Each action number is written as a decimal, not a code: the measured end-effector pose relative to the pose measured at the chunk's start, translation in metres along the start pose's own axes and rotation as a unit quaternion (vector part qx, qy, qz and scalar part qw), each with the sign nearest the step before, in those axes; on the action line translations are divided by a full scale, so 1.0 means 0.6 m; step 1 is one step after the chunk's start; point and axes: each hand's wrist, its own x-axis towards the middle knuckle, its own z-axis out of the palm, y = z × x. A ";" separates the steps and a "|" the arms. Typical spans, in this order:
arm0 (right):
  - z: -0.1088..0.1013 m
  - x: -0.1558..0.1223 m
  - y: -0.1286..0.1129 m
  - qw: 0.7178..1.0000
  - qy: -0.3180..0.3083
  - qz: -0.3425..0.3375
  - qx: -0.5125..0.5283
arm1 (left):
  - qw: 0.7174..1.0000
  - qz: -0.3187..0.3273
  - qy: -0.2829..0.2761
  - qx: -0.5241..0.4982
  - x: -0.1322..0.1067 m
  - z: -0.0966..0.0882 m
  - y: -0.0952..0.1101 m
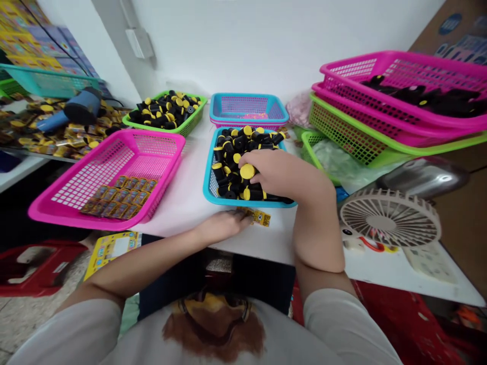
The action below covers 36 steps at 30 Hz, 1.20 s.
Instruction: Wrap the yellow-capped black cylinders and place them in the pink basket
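Note:
Over the blue basket [208, 190] my right hand [272, 172] is closed around a small black cylinder with a yellow cap [247, 171]. Many similar black cylinders with yellow caps [228, 147] fill that basket. My left hand [222, 226] rests on the white table just in front of the basket, its fingers closed on the end of a yellow printed strip [262, 218]. Part of the strip is hidden under those fingers.
A pink basket [167, 167] at the left holds rows of yellow wrapped pieces [119, 197]. Behind it stands a green basket [194, 124] of black cylinders. Stacked pink baskets [380, 61] and a small fan [388, 220] stand at the right.

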 end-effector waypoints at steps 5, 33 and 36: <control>-0.011 -0.004 -0.001 0.999 -0.025 -0.026 0.040 | 0.998 -0.036 -0.019 -0.044 0.002 0.008 0.001; -0.012 -0.027 0.029 0.822 0.528 0.038 0.211 | 0.878 -0.008 0.457 -0.139 0.081 -0.279 -0.022; -0.011 -0.023 0.030 0.759 0.572 0.007 0.311 | 0.913 0.024 0.395 -0.102 0.083 -0.275 -0.048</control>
